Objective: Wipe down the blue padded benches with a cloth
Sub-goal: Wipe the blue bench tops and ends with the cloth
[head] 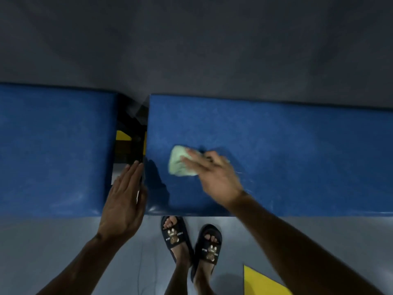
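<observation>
Flat-handed, our right hand (212, 175) presses a pale green cloth (180, 161) against the top of the right-hand bench (287, 145); the fingers lie spread and fairly straight over the wad, so we are pushing it rather than clutching it. The cloth sits near the bench's left end, closer to the front edge than the back, and bunches out past our fingertips. Our left hand (123, 207) holds nothing: its fingers are straight and together, lying along the bench's left edge by the front corner, and we cannot tell how firmly it bears there.

What could go wrong from here, as we judge it: with only a flat palm on it, the cloth could slide free or roll up under a quick stroke, and a push toward the left end might carry it over the edge into the gap (130, 135) between the two benches, where dark frame parts and a patch of yellow show. The blurred right hand suggests speed, so strips near the corners could be missed.

Both pads are blue, faintly mottled vinyl with a dull sheen; the left-hand bench (53, 150) stands just across the gap. Beyond them lies dark grey floor, and on our side a paler grey floor (53, 241) with a yellow marking (261, 282). Our feet, in dark slides (191, 241), stand just before the front edge. Light is dim.
</observation>
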A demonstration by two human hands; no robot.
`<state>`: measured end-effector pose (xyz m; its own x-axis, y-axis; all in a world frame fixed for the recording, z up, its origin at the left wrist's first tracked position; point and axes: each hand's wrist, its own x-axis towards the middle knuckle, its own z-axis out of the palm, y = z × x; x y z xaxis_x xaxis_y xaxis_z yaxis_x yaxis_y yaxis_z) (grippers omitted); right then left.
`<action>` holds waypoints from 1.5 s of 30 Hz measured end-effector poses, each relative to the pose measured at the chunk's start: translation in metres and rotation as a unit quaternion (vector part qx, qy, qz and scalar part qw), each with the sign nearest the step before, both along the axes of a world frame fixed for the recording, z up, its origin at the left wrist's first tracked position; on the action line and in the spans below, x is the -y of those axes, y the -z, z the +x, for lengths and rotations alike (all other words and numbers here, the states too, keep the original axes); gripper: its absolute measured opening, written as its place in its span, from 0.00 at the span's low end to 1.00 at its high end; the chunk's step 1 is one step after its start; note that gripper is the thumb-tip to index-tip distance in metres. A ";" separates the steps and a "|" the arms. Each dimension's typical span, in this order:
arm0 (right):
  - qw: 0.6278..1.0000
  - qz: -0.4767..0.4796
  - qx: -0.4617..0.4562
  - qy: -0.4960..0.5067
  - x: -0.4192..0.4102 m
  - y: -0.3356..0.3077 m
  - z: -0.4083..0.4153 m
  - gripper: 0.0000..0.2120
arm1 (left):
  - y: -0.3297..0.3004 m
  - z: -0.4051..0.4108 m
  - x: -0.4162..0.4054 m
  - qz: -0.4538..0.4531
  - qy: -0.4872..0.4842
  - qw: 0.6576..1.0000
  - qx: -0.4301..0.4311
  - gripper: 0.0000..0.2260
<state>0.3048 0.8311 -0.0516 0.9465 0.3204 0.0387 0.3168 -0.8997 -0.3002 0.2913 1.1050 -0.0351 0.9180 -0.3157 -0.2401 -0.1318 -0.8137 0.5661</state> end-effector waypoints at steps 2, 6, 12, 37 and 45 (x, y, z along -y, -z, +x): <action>0.996 0.007 0.003 0.091 0.057 0.002 -0.012 0.29 | -0.001 -0.004 0.007 0.001 -0.006 1.000 -0.012 0.26; 0.964 0.019 0.025 0.264 0.091 -0.003 -0.046 0.22 | -0.001 -0.008 0.014 0.006 -0.004 1.000 -0.013 0.27; 0.900 0.167 -0.023 0.401 -0.053 -0.001 -0.043 0.37 | 0.000 -0.020 0.017 0.004 -0.019 1.000 -0.011 0.26; 0.941 0.120 -0.064 0.308 -0.043 -0.013 -0.120 0.34 | -0.024 -0.079 0.030 0.037 -0.039 0.998 -0.013 0.27; 0.985 0.017 -0.020 0.172 0.111 -0.011 -0.150 0.27 | -0.028 -0.091 0.026 0.040 -0.031 0.999 -0.011 0.26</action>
<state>0.1548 0.7200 -0.0402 0.9998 -0.0197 0.0052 -0.0168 -0.9411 -0.3376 0.2008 1.0794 -0.0070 0.9298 -0.2368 -0.2817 -0.0680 -0.8628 0.5009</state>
